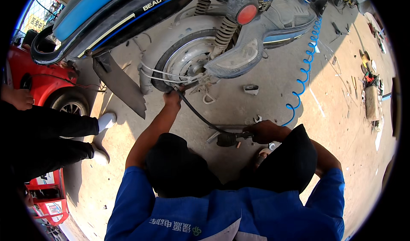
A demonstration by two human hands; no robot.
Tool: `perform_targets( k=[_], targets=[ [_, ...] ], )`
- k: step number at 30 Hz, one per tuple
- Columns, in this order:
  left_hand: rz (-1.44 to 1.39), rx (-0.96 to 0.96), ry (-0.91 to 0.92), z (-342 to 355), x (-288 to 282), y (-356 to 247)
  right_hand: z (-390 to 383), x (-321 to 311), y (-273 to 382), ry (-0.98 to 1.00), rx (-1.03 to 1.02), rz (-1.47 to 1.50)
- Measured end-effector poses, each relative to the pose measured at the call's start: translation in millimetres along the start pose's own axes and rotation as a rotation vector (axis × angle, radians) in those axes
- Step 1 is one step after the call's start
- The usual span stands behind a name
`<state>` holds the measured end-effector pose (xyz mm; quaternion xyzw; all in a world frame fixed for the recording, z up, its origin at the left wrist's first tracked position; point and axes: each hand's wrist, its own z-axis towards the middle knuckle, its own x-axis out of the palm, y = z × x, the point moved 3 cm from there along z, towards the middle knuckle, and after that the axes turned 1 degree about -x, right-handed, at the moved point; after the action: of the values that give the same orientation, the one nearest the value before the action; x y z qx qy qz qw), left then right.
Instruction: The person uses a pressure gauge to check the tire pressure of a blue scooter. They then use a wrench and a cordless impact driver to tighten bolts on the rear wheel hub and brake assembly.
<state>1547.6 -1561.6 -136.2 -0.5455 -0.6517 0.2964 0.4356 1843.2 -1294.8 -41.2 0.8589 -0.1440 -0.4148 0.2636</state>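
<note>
My left hand point(172, 97) grips the end of a black hose point(198, 119) at the lower rim of the scooter's dusty wheel point(171, 57); the hose end is partly hidden by my fingers. The hose runs down to a dark air inflator gun point(226, 139), whose near end sits in my right hand point(260, 130) between my knees. A coiled blue air line point(306, 70) rises from near that hand to the top right. Loose pale cables point(156, 72) cross the wheel, and a small open-ended wrench point(257, 118) lies just beyond my right hand.
The blue and black scooter point(128, 14) spans the top. A dark flap point(119, 87) hangs left of the wheel. A person in black trousers point(55, 121) stands at left by a red vehicle point(42, 83). Scattered tools point(369, 74) lie at the far right.
</note>
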Motion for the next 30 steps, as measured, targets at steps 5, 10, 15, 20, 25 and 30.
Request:
perform_targets(
  k=[5,10,15,20,25,30],
  targets=[
    [-0.008,-0.009,-0.005,1,-1,1,6,13,-4,0.009,0.091,0.169],
    [-0.015,0.036,-0.055,6,-7,4,7,10,2,0.169,0.158,0.449],
    [-0.008,0.088,-0.056,4,-3,6,7,22,-2,0.203,0.214,0.597],
    [-0.022,0.133,-0.030,6,-4,6,10,29,-8,0.193,0.193,0.653],
    [-0.072,0.183,-0.030,13,-7,12,16,41,-18,0.154,0.149,0.732],
    [-0.079,0.271,-0.029,28,-15,22,15,43,-20,0.133,0.137,0.695]
  ],
)
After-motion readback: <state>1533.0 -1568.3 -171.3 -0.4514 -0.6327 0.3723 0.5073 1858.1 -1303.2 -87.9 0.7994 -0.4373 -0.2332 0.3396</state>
